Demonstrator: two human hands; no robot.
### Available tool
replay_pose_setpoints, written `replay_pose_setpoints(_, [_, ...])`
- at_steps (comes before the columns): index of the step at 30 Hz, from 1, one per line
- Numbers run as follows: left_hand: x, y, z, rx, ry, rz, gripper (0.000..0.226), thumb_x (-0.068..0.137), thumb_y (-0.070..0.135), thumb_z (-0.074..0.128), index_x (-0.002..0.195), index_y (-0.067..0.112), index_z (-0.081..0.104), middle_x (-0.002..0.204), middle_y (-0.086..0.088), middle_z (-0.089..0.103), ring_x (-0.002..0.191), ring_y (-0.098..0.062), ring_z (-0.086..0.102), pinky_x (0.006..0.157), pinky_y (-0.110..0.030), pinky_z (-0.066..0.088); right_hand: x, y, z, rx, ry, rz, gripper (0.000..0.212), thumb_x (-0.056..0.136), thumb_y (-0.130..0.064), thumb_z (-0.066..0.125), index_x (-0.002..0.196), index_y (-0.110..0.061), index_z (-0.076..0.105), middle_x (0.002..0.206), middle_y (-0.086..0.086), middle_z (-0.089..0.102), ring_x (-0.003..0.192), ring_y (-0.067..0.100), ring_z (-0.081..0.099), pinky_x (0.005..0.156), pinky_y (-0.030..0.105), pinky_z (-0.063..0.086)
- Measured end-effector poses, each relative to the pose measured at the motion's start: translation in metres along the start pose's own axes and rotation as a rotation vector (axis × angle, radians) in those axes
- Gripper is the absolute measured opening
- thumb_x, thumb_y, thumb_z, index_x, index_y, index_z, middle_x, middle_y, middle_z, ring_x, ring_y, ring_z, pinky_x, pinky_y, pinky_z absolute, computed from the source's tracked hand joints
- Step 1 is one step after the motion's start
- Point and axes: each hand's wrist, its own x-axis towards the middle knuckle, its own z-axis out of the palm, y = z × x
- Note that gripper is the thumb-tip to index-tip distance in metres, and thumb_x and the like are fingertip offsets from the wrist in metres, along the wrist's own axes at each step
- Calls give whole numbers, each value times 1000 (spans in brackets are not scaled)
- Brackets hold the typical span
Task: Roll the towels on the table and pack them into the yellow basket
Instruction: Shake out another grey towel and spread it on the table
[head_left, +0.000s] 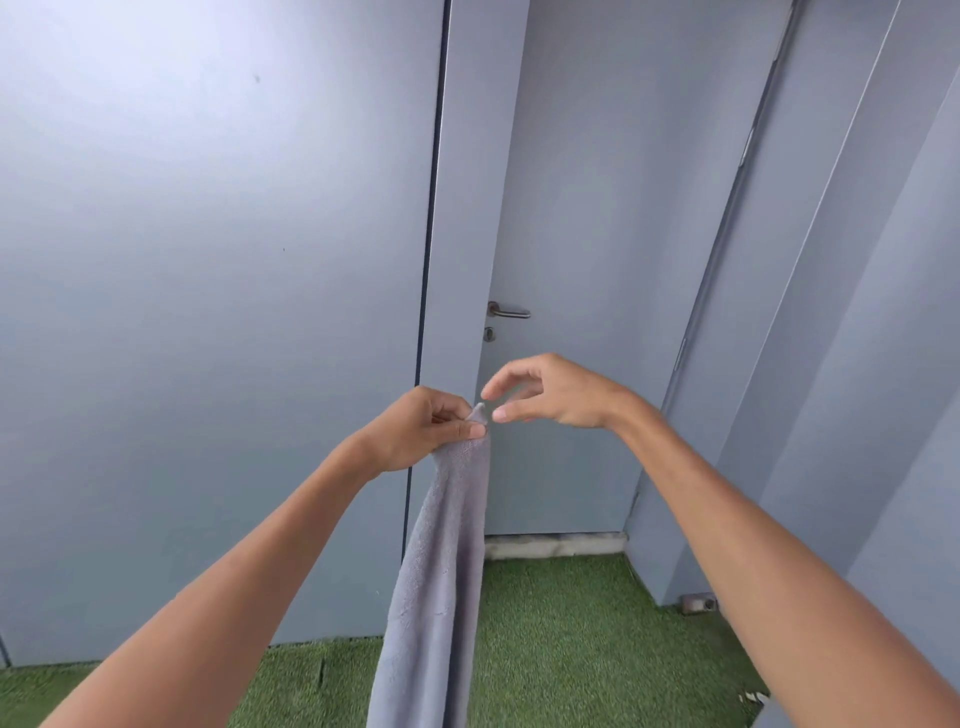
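Note:
A grey towel hangs straight down in front of me, its lower end running off the bottom edge of the view. My left hand pinches the towel's top corner between thumb and fingers, holding it up at chest height. My right hand hovers just to the right of that corner, thumb and forefinger spread apart with the tips close to the cloth but holding nothing. No table and no yellow basket are in view.
A grey wall fills the left. A grey door with a metal handle stands behind my hands. Green artificial grass covers the floor. A small socket sits low on the right wall.

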Motion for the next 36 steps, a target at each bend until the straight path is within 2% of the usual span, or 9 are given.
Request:
replay_pose_setpoints(6, [-6,-3,-6,-3,-13,-13,18,86,26,70,72,15,67,63,0,41,64,-16,33,57,-25,25,2,2,9,-6,-66,20,19,88,-20,69,94,-2,69,95,8,71,87,8,65,81,29,53])
replay_pose_setpoints(9, [-12,-7,-7,-20,-22,-11,24,87,26,69,82,2,67,69,-7,43,68,-18,35,61,-27,28,-1,0,13,70,-29,-32,14,91,-19,64,89,-5,64,104,10,71,101,18,67,88,38,55])
replay_pose_setpoints(14, [-10,1,-2,4,-16,7,26,88,25,68,73,5,63,56,6,32,55,-10,25,48,-19,19,-1,-4,15,206,-59,-50,28,83,-8,72,104,-6,52,92,17,67,82,24,64,84,38,54])
replay_pose_setpoints(18, [-14,-6,1,-1,-19,-25,33,92,38,61,73,11,57,63,1,34,60,-15,29,54,-24,23,-4,-7,12,67,-43,-61,21,88,-7,65,108,-8,58,84,7,64,76,15,61,77,23,49])
replay_pose_setpoints(22, [-26,-31,1,-45,-52,-79,55,84,62,58,81,7,56,76,-4,45,74,-18,41,72,-37,31,-10,3,-8,-79,132,-82,16,88,-8,61,99,-20,64,80,0,61,72,12,57,73,28,44])
replay_pose_setpoints(26, [-44,-62,-16,-33,-3,-128,50,85,58,61,81,8,61,76,1,50,75,-13,46,74,-33,34,-31,40,-33,-60,371,-13,25,87,-4,58,99,-25,65,76,1,60,68,12,55,71,35,43])
replay_pose_setpoints(30, [-33,-36,-9,61,17,-18,31,90,38,63,67,18,60,63,7,44,60,-10,38,59,-23,30,-28,37,-2,-41,51,57,46,87,-17,66,129,-33,55,72,-6,65,73,15,59,78,43,51])
replay_pose_setpoints(32, [-22,-21,3,110,-6,58,33,90,39,63,70,12,61,62,2,41,59,-13,35,57,-25,28,-21,23,19,-23,-92,58,57,87,-19,69,139,-29,47,74,-2,65,73,14,59,80,34,51])
replay_pose_setpoints(36, [-20,-11,6,107,13,59,35,87,40,66,75,7,63,58,6,39,55,-11,34,51,-21,27,-14,9,26,-32,-140,18,21,88,-13,67,109,-7,68,79,3,63,70,6,56,69,23,46])
